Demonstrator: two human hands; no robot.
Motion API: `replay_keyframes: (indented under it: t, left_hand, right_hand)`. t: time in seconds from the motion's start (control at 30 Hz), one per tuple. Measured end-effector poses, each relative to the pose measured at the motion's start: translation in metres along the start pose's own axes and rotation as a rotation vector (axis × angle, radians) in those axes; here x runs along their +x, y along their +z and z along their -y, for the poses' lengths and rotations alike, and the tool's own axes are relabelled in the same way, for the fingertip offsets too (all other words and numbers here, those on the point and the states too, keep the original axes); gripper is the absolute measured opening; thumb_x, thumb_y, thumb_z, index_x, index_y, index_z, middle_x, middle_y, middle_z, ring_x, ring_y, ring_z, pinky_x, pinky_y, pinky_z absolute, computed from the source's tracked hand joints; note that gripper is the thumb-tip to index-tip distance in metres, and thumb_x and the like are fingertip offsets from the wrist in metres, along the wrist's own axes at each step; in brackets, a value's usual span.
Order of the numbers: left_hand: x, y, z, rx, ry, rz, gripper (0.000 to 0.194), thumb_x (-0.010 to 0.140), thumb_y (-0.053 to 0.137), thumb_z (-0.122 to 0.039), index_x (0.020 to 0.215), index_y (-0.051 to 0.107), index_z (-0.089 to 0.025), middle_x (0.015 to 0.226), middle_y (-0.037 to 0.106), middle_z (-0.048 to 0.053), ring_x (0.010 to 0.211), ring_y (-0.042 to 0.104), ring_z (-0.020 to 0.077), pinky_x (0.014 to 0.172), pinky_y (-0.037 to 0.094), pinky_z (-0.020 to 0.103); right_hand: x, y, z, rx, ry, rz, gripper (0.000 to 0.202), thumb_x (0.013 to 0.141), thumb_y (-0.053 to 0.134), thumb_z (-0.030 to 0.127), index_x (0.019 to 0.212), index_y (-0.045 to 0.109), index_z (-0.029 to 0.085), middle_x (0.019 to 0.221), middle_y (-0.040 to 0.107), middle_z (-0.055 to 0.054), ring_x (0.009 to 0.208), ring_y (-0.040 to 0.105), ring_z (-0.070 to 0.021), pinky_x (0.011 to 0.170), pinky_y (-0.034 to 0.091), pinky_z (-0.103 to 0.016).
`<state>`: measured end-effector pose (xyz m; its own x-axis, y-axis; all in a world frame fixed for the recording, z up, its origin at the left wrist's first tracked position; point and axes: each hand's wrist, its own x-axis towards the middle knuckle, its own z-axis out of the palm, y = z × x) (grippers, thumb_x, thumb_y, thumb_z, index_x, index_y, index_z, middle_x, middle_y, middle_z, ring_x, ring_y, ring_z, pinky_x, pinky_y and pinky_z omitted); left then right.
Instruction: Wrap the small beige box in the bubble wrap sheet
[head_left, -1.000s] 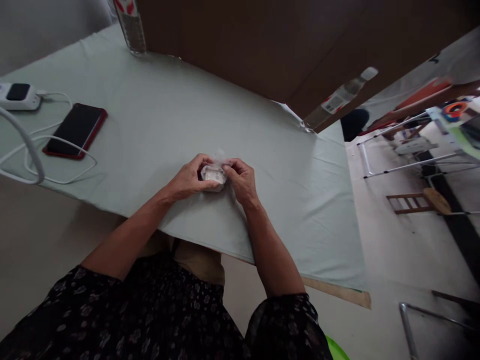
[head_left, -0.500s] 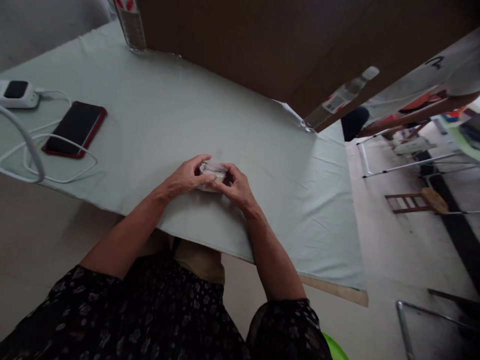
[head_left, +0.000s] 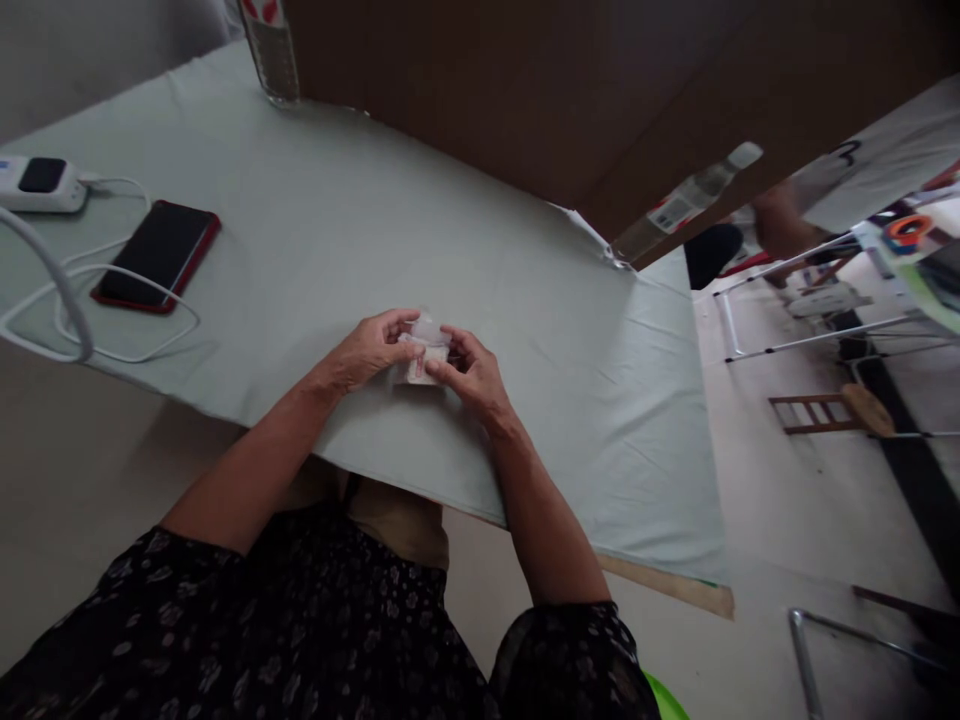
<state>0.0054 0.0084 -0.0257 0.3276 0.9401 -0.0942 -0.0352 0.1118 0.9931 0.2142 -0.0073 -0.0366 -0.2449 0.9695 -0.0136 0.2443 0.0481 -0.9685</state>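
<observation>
A small whitish packet [head_left: 426, 362] with a reddish mark is between my two hands, close to the front edge of the cloth-covered table. Clear, thin plastic shows at its top side. My left hand [head_left: 375, 350] pinches the packet's left side between thumb and fingers. On the right side, my right hand [head_left: 474, 375] grips it with the thumb on its face and the fingers behind. The fingertips cover parts of both edges.
A dark phone [head_left: 157, 255], white cable and white power strip [head_left: 45, 185] lie at left. Behind stands a large brown board [head_left: 480, 90] with one bottle [head_left: 270, 55] at left and another [head_left: 686, 205] at right. A person's arm [head_left: 780, 225] shows beyond, near a wooden stool [head_left: 821, 412].
The packet is turned flatter, so its face with the reddish mark now shows. Clear plastic stands up between my fingers. The person at the right has shifted.
</observation>
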Motion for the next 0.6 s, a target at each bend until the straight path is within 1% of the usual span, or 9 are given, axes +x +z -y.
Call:
replay_keyframes:
  t: [0.07,0.13,0.3,0.37,0.43,0.5,0.6]
  left_hand:
    - [-0.001,-0.002,-0.003,-0.009,-0.004,0.030,0.081,0.070,0.079,-0.039,0.142,0.057,-0.009,0.130,0.069,0.018,0.122,0.065,0.0317,0.107,0.050,0.048]
    - [-0.002,-0.003,-0.006,-0.018,-0.023,0.054,0.083,0.069,0.079,-0.036,0.144,0.055,-0.009,0.131,0.069,0.018,0.124,0.065,0.0325,0.108,0.050,0.048]
    - [-0.002,-0.004,-0.006,-0.035,-0.057,0.039,0.081,0.071,0.078,-0.033,0.144,0.054,-0.010,0.126,0.072,0.017,0.119,0.068,0.0312,0.107,0.051,0.049]
    - [-0.001,-0.004,-0.005,-0.036,-0.060,0.032,0.080,0.070,0.079,-0.032,0.143,0.055,-0.009,0.124,0.072,0.017,0.117,0.068,0.0305,0.105,0.052,0.048]
    - [-0.001,-0.003,-0.004,-0.039,-0.057,0.040,0.080,0.069,0.079,-0.032,0.142,0.056,-0.010,0.124,0.071,0.016,0.118,0.068,0.0301,0.105,0.051,0.047]
    - [-0.001,-0.004,-0.005,-0.042,-0.055,0.055,0.080,0.069,0.080,-0.032,0.142,0.056,-0.010,0.123,0.071,0.015,0.118,0.067,0.0299,0.106,0.051,0.046]
    - [-0.001,-0.005,-0.006,-0.048,-0.058,0.065,0.083,0.069,0.080,-0.033,0.145,0.053,-0.010,0.121,0.071,0.014,0.117,0.067,0.0294,0.105,0.051,0.046]
  right_hand:
    - [0.000,0.002,-0.001,0.011,-0.002,-0.011,0.085,0.068,0.082,0.072,0.134,0.061,0.023,0.106,0.072,-0.006,0.086,0.065,-0.0191,0.078,0.053,-0.035]
    - [-0.001,0.003,-0.001,0.020,-0.001,-0.016,0.084,0.069,0.082,0.071,0.134,0.062,0.023,0.109,0.072,-0.007,0.089,0.066,-0.0201,0.080,0.054,-0.036]
    - [0.000,-0.001,0.001,0.011,-0.015,-0.029,0.074,0.075,0.078,0.070,0.130,0.065,0.021,0.106,0.072,-0.007,0.094,0.067,-0.0209,0.086,0.056,-0.037]
    - [0.004,-0.004,0.005,0.020,-0.029,-0.057,0.065,0.079,0.073,0.070,0.123,0.069,0.021,0.107,0.072,-0.007,0.098,0.067,-0.0210,0.089,0.055,-0.037]
    - [0.012,-0.006,0.010,0.035,-0.028,-0.059,0.056,0.081,0.071,0.069,0.112,0.073,0.022,0.105,0.073,-0.005,0.098,0.066,-0.0204,0.089,0.054,-0.036]
    - [0.023,-0.006,0.015,0.054,-0.006,-0.025,0.050,0.080,0.072,0.068,0.100,0.074,0.022,0.096,0.072,-0.003,0.091,0.065,-0.0188,0.084,0.053,-0.034]
    - [0.040,-0.002,0.023,0.118,0.033,0.036,0.046,0.072,0.080,0.064,0.084,0.071,0.021,0.079,0.067,0.001,0.075,0.058,-0.0148,0.071,0.048,-0.029]
